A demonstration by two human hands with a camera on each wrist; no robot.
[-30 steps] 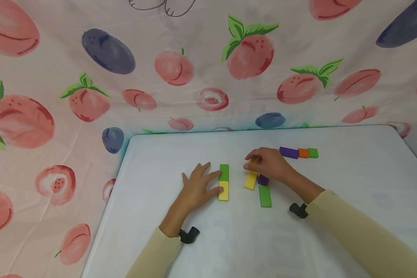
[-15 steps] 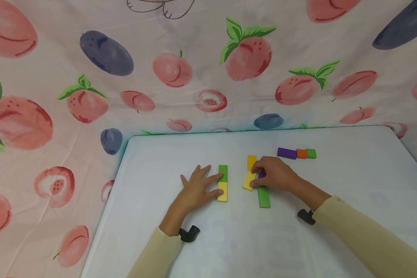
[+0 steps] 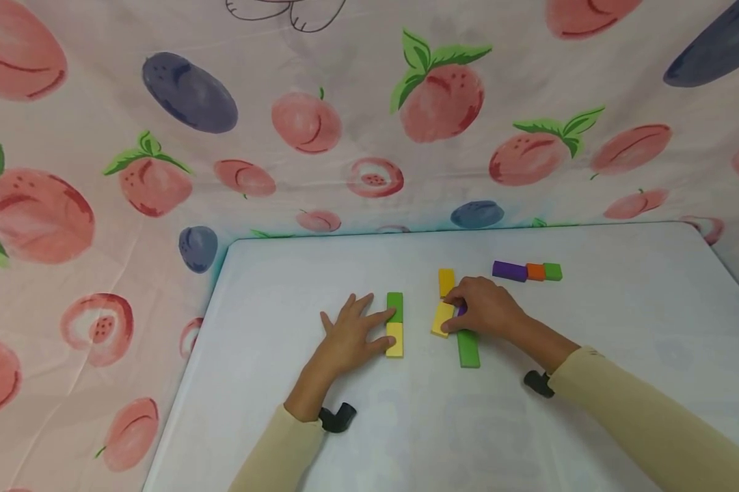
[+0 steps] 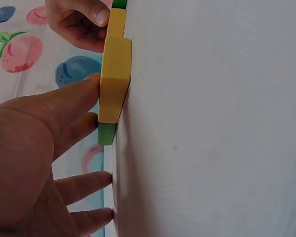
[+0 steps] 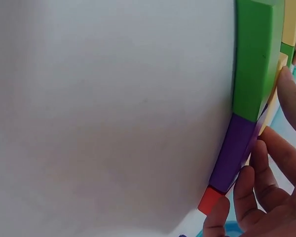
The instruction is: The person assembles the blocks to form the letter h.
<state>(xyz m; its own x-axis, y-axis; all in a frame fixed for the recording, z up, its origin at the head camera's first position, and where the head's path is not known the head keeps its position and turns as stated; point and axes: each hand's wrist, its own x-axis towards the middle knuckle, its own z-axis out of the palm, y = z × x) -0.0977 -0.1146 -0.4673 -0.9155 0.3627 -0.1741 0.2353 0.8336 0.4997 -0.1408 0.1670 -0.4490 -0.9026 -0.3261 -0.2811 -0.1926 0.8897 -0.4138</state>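
Note:
My left hand [image 3: 344, 342] is spread flat, fingers fairly straight. Its thumb and index fingertips touch a yellow block [image 3: 395, 345] and the green block [image 3: 395, 304] lined up end to end with it. Further right, my right hand [image 3: 491, 307] pinches a slightly tilted yellow block [image 3: 441, 318] between thumb and index finger. Just beyond that block lies a second yellow one [image 3: 446, 281], set at a small angle to it. Beneath my right hand, a purple block [image 5: 234, 153] is mostly hidden in the head view. A longer green block [image 3: 468, 350] and a red-orange block [image 5: 210, 199] adjoin its two ends.
At the back right of the white table [image 3: 590, 410], a row holds a purple block [image 3: 509, 271], an orange block [image 3: 535, 272] and a small green block [image 3: 552, 272]. A fruit-patterned cloth [image 3: 369, 82] hangs behind the table's far edge and covers the left side.
My right hand has come back from the far yellow block to the nearer one and pinches it. The far yellow block has slid slightly away. My left hand stays in place.

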